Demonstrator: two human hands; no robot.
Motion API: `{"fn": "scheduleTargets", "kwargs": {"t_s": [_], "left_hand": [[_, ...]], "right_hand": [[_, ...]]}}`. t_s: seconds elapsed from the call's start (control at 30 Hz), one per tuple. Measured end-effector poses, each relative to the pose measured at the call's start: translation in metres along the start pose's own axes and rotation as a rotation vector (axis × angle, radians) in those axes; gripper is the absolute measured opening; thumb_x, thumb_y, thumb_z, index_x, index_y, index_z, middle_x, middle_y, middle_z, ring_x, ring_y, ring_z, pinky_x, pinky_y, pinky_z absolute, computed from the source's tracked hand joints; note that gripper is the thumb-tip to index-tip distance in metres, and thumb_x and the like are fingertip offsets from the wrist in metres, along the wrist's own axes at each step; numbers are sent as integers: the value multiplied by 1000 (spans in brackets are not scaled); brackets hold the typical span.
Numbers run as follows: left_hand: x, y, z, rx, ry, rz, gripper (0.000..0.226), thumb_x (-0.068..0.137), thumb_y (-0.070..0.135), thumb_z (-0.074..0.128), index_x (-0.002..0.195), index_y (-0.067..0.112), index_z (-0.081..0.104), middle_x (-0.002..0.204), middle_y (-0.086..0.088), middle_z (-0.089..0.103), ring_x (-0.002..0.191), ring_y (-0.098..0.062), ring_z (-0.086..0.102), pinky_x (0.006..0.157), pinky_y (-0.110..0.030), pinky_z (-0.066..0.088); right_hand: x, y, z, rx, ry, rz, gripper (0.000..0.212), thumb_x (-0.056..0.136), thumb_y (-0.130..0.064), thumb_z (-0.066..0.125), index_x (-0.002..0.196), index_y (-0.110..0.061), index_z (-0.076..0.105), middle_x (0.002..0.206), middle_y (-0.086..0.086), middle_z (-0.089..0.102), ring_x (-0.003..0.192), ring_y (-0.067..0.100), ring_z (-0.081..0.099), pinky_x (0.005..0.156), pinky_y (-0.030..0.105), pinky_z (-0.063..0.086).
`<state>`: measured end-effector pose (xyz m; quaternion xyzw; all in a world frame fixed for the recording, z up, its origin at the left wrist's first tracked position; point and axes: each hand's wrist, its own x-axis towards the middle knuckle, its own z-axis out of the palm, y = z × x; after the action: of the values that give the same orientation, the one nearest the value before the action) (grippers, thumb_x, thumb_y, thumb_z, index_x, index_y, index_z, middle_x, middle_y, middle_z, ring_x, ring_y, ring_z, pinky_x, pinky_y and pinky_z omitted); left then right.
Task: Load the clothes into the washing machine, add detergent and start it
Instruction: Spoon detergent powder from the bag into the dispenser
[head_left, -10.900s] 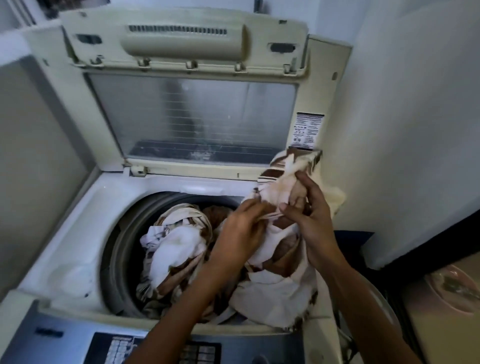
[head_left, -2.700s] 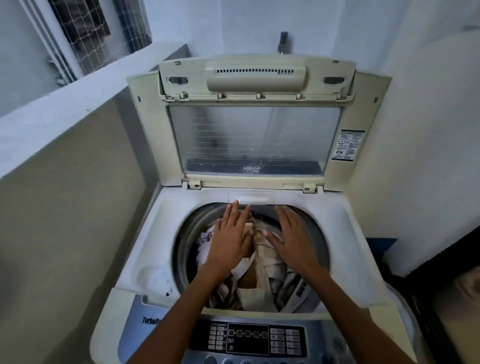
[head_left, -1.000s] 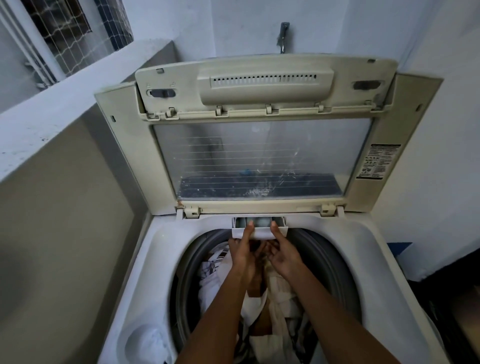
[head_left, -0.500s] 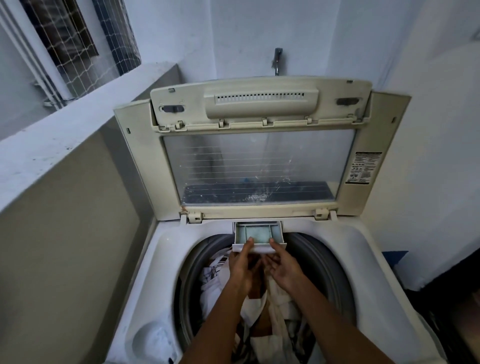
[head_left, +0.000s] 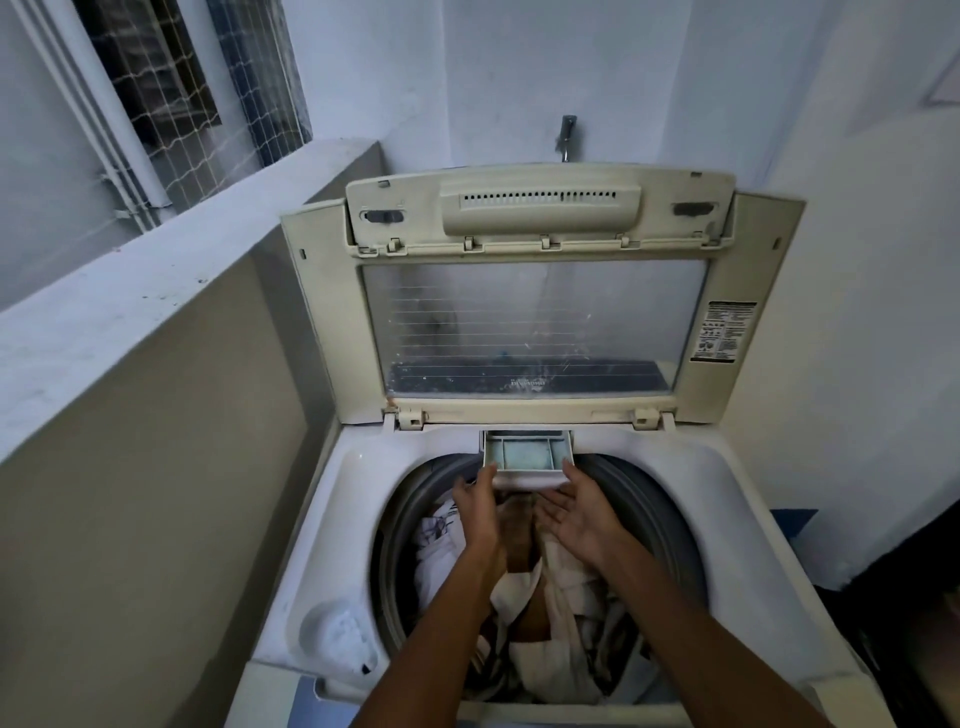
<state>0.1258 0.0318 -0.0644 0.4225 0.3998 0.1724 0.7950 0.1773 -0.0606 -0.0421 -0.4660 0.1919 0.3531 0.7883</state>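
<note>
The detergent drawer (head_left: 527, 454) stands pulled out from the far rim of the washing machine (head_left: 332, 519), just below the hinge of the raised lid (head_left: 530, 332), and overhangs the drum opening. The left hand (head_left: 480, 512) has its fingertips against the drawer's near-left corner; the right hand (head_left: 579, 512) lies palm up with its fingertips at the near-right corner. Both sets of fingers are spread loosely and hold nothing. The clothes (head_left: 561, 613), cream and brown, fill the drum under the forearms, so loading looks finished.

The step in hand appears to be opening the drawer for detergent. To do it well, draw it evenly with both hands so it does not jam crooked on its runners, and stop once the pale compartments are fully exposed; they look almost wholly clear now. No detergent container is in view, so one hand must let go to fetch it. Pour into the main compartment only, keeping spill off the rim, then push the drawer home squarely before lowering the lid.
</note>
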Motion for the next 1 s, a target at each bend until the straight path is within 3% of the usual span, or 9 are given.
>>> {"fn": "scheduleTargets", "kwargs": {"t_s": [0.1,0.23,0.33,0.4,0.6,0.73,0.8,0.87,1.0], "left_hand": [[-14,16,-6,-13,-19,78,36,94,26,51,127,12,43,110,-3,53,92,-13,52,76,-30,47],[-37,42,-23,-23,-17,177,47,88,38,56,128,17,44,125,-10,55,112,-25,55,93,-39,47],[-69,74,-45,-164,16,227,34,94,41,45,120,19,49,112,-1,58,97,-19,60,76,-33,50],[-92,94,-66,-272,62,293,35,98,39,38,126,20,48,119,-2,57,104,-18,57,75,-30,47],[-182,150,-130,-356,327,620,36,98,40,32,119,20,53,120,-5,61,102,-16,59,81,-28,47],[-267,190,-163,-331,492,890,29,99,35,33,104,23,59,103,5,67,101,-13,61,80,-27,47],[-309,200,-181,-294,580,1035,26,99,31,37,112,21,58,108,2,67,102,-11,61,80,-26,48],[-345,207,-202,-234,690,1184,25,98,23,42,117,16,56,109,-3,66,101,-11,62,80,-22,50],[-395,222,-255,-121,1077,1361,27,93,2,46,116,12,57,108,-9,66,100,-15,63,86,-22,50]], "right_hand": [[-13,0,18,-45,-62,-29,59,93,-33,51,139,-3,29,142,21,37,131,33,37,105,37,34],[-37,3,53,-114,-203,-48,54,92,-37,51,135,-8,37,135,20,44,123,32,45,95,36,40],[-60,8,82,-150,-340,-4,51,91,-38,51,130,-6,42,129,17,47,117,29,49,92,34,42],[-79,12,98,-180,-435,26,42,92,-38,49,121,-8,48,122,15,50,105,26,54,90,35,44],[-153,24,142,-254,-752,145,27,94,-35,43,97,-11,54,114,13,52,100,26,54,95,37,41],[-214,52,186,-345,-965,213,26,95,-33,40,99,-12,54,122,13,49,100,24,53,89,36,42],[-249,74,204,-387,-1063,223,25,96,-31,40,104,-12,55,125,11,48,106,23,53,91,35,42],[-281,96,217,-427,-1145,173,29,96,-26,42,120,-11,52,124,9,49,119,24,47,95,32,41],[-325,141,238,-528,-1208,-209,20,90,-15,56,109,-18,55,117,6,57,116,22,49,99,37,42]]}}
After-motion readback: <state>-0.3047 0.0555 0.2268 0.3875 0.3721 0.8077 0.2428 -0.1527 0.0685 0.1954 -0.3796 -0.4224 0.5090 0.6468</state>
